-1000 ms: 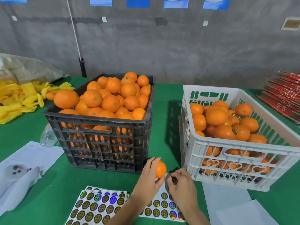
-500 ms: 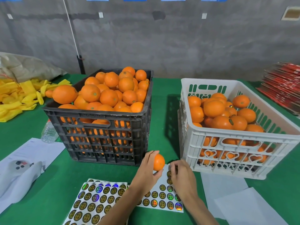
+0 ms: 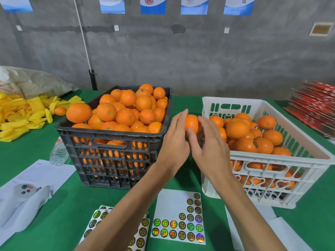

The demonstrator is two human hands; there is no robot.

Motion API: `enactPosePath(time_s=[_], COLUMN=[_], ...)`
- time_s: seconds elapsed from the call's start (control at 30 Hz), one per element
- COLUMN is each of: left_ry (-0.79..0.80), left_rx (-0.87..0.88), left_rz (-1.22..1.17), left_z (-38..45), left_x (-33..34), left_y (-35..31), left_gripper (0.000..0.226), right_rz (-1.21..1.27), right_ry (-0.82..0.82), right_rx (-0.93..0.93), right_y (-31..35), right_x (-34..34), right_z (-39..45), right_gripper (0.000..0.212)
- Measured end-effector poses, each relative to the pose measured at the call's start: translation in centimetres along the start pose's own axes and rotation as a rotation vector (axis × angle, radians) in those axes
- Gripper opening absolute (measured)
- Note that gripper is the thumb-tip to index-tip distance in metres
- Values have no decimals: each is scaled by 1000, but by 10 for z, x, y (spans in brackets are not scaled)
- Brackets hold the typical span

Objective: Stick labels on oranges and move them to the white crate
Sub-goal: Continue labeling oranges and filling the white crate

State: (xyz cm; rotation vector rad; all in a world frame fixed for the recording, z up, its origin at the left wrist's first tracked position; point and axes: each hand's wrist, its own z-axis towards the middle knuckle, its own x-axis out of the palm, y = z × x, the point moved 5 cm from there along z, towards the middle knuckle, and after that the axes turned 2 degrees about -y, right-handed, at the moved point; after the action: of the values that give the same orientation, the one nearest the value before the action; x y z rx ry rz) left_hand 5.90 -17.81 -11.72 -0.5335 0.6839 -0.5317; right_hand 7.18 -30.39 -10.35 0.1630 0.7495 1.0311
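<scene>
Orange fruit sits at mid-frame: one orange (image 3: 191,124) is held up between both hands, above the green gap separating the black crate (image 3: 116,142) on its left from the white crate (image 3: 272,160) on its right. The left hand (image 3: 176,136) cups the orange with fingers nearly straight, thumb underneath. The right hand (image 3: 211,140) lies against its other side, fingers extended; whether it presses a label I cannot tell. The white crate's near-left corner lies just right of the fruit, so the right hand is nearer. The sticker sheet (image 3: 178,217) lies lower centre.
</scene>
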Motion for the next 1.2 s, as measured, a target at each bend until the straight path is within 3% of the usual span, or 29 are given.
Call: enactPosePath(time_s=[0.07,0.17,0.27,0.37,0.47,0.57,0.77,0.9,1.0,1.1,1.2], left_ry=[110,262,69,-31,89,160,51,-57,-149,-97,-92], left_rx=[-15,46,156,-106,-410,-399,-409,-219,84,363,402], left_rz=[-102,-178,224,602,728,792,767,615,398,336,331], left_z=[21,46,89,131,147,153,153,137,104,49,-7], left_x=[3,-4,-44,-83,-98,-97,-119,-120,-107,-67,-32], left_y=[-9,-15,4,42,85,109,122,83,23,-25,-30], left_gripper=[78,76,63,60,58,49,49,52,58,56,53], right_rz=[131,215,-64,-164,-164,-103,-53,17,114,146,149], right_ry=[11,-57,-77,-37,-66,-62,9,3,-13,-62,-45], right_rx=[129,282,241,179,136,94,2,-14,-62,-122,-161], right_y=[-9,-35,-61,-73,-72,-62,-47,-34,-20,-12,-18], right_x=[-3,-15,-27,-26,-20,-13,3,11,17,20,26], right_z=[23,54,66,58,50,46,43,42,36,13,-26], right_gripper=[62,63,51,42,38,33,33,33,32,32,28])
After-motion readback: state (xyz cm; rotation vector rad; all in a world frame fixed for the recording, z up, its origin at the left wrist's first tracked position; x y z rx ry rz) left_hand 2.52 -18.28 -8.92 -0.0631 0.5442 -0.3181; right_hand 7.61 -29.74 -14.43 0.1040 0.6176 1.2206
